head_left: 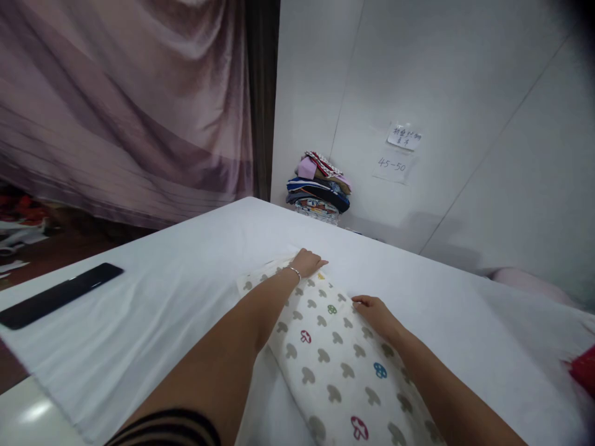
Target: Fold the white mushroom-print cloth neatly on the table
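Observation:
A white cloth printed with small mushrooms (337,337), mostly grey-beige with a few in red, green and blue, stretches from near my body to the middle of the table. At its far edge, my left hand (308,262), a silver bangle on its wrist, has its fingers curled onto the fabric. My right hand (375,314) pinches the cloth's right edge, lower and nearer to me. Part of the cloth's left far corner shows beyond my left forearm. The fingertips of my left hand are partly hidden.
A white sheet (186,297) with wrinkles covers the table. Toward the left edge lies a black flat object (60,294). Folded fabrics (320,186) are stacked at the back by the wall, which bears paper notes (393,166). A pinkish curtain (139,111) hangs at left; something red (583,370) lies far right.

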